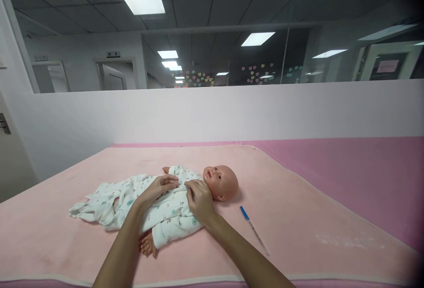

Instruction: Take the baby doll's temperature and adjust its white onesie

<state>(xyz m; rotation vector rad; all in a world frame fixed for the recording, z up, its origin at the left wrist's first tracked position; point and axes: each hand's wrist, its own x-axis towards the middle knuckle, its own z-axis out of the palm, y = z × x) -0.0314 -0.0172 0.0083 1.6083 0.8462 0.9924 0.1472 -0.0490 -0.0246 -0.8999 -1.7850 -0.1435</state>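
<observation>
A bald baby doll lies on its back across the pink mat, its head to the right. It wears a white patterned romper, and one doll hand sticks out of the near sleeve. My left hand rests over the chest with its fingers bent together at the front of the romper. Beside the doll's neck, my right hand has its fingertips closed on the cloth near the collar. The exact bit of cloth under the fingers is mostly hidden.
A thin clear stick with a blue end, pen-like, lies on the pale pink mat right of the doll. Darker pink padding borders the mat. Behind stands a low white wall with glass above it.
</observation>
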